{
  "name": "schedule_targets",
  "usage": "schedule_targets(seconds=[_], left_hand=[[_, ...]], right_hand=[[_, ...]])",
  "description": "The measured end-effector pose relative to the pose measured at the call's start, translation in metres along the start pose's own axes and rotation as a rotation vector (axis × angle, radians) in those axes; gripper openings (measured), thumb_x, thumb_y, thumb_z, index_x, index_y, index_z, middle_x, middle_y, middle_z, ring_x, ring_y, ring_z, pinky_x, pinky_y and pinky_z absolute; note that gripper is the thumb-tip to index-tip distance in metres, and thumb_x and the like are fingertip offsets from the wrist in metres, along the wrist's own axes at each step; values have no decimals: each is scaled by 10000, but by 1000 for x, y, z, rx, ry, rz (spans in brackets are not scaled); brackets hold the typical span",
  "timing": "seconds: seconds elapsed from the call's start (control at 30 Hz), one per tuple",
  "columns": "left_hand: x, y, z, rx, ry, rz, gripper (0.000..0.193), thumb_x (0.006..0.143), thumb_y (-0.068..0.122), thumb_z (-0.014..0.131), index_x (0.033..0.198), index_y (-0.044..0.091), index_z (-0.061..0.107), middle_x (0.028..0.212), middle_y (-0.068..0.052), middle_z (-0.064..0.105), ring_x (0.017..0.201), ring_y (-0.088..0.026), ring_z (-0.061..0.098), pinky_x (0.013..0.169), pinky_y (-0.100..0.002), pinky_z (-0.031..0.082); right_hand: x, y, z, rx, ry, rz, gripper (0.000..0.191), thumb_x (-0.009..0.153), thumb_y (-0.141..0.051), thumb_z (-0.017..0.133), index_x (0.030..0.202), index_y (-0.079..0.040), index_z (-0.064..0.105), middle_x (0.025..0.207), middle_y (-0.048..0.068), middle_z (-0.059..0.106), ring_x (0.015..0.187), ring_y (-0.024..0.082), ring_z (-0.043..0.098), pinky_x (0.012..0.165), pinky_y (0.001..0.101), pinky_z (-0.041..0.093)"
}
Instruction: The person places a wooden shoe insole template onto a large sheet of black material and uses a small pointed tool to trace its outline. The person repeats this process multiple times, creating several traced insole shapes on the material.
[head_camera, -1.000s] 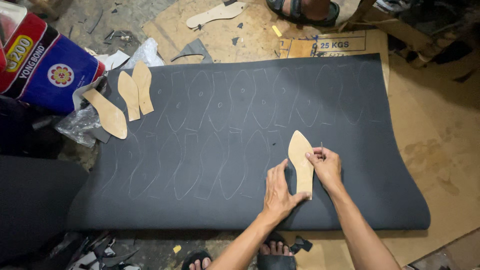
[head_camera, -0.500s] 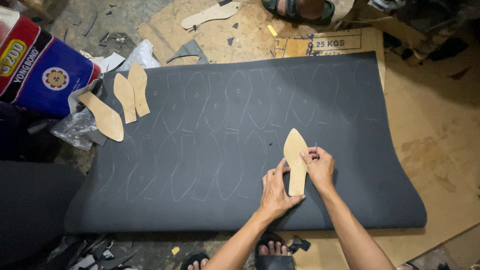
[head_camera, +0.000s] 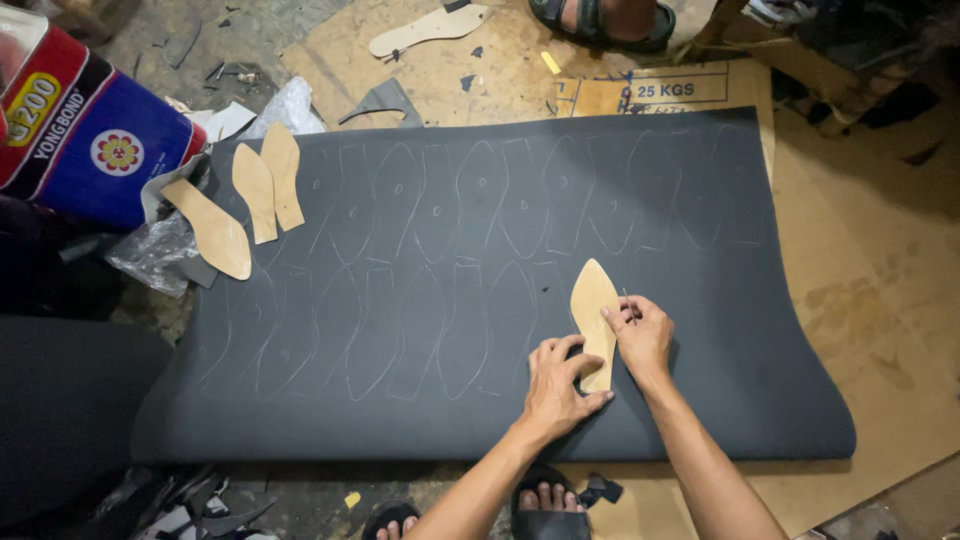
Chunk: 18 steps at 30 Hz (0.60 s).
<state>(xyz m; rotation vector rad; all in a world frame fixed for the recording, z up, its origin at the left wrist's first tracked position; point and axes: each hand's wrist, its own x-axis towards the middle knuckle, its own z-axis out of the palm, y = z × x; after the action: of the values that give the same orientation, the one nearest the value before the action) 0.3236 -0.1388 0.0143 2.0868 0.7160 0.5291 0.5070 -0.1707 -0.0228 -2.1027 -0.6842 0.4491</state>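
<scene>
- Fingers first: our left hand (head_camera: 556, 382) is spread flat, fingertips pressing down the heel end of the tan template (head_camera: 593, 318). Nothing is gripped, it's just pinning the template to the sheet.
- Our right hand (head_camera: 642, 335) has its fingers bunched tight, pinching a thin marker (head_camera: 628, 303) that sits against the template's right edge, about halfway up. It's too small to tell what kind of tool it is.
- The template lies on the dark sheet (head_camera: 760, 330), pointed toe away from us, in the lower row and just right of the last chalk outline (head_camera: 505, 320).
- Step in hand, as far as we can judge: tracing round the template to add one more outline. The upper row looks full and the lower row stops about here.
- We don't see a fresh line along its right side yet, though a faint one could be hiding there.
- What the next move calls for, we reckon: keep the left fingers pressing evenly so the template can't twist, and run the tip snug along the edge up round the toe. The left fingers would need shuffling where they cover the heel edge.
- Other stuff around: three spare templates (head_camera: 245, 195) at the sheet's top-left corner, a red and blue can (head_camera: 90, 130) beside them, cardboard (head_camera: 880, 290) underneath, and someone else's sandalled foot (head_camera: 600, 18) at the far edge.
</scene>
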Motion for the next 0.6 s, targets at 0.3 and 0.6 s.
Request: schedule_targets(seconds=[0.3, 0.6], left_hand=[[4, 8, 19, 445, -245, 78, 233, 879, 166, 658, 1017, 47, 803, 1299, -160, 630, 1273, -338, 507, 1038, -456, 396], [3, 50, 92, 912, -662, 25, 400, 992, 263, 566, 1283, 31, 715, 1340, -201, 653, 1244, -415, 563, 957, -546, 466]], right_hand=[[10, 0, -3, -259, 44, -187, 430, 715, -204, 850, 1065, -15, 690, 1007, 159, 553, 874, 298, 604, 767, 435, 513], [-1, -45, -26, -84, -673, -191, 264, 931, -260, 575, 930, -41, 722, 865, 105, 764, 796, 227, 722, 745, 383, 567]])
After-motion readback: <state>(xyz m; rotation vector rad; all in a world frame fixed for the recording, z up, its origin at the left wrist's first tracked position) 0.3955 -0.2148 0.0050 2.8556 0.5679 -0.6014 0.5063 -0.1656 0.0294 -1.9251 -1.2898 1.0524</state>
